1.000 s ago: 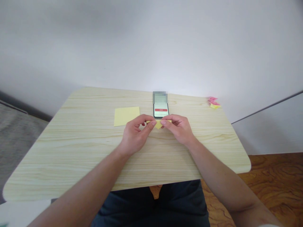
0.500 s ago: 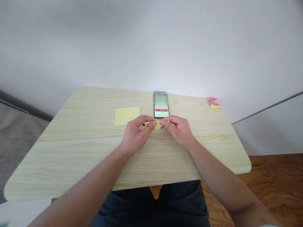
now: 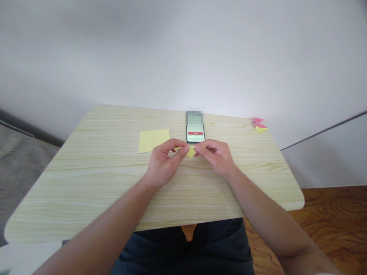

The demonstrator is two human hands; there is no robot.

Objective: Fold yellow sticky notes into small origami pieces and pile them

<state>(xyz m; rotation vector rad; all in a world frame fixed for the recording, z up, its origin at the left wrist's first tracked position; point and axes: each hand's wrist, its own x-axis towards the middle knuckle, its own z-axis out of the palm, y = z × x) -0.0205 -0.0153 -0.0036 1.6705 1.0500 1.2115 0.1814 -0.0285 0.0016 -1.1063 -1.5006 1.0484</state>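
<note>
Between my two hands is a small folded piece of yellow paper (image 3: 191, 152), with a straight upper edge and a point toward me. My left hand (image 3: 164, 160) pinches its left part between thumb and fingers. The right part is pinched the same way by my right hand (image 3: 216, 156). Both thumbs lie on the near face, close together, and hide much of the paper. Just beyond the fingertips lies a phone (image 3: 195, 133) with a lit screen and a red bar on it. A flat yellow sheet (image 3: 153, 140) lies beside my left hand.
All this is on a pale wood-grain table (image 3: 94, 172) with rounded corners. At its far right edge are folded pink and yellow paper pieces (image 3: 259, 124). A white wall (image 3: 183, 57) rises behind the table. Brown wooden floor (image 3: 338, 221) shows at the lower right.
Almost nothing differs. The thumbs have shifted slightly apart along the folded paper, so a little more of its middle shows.
</note>
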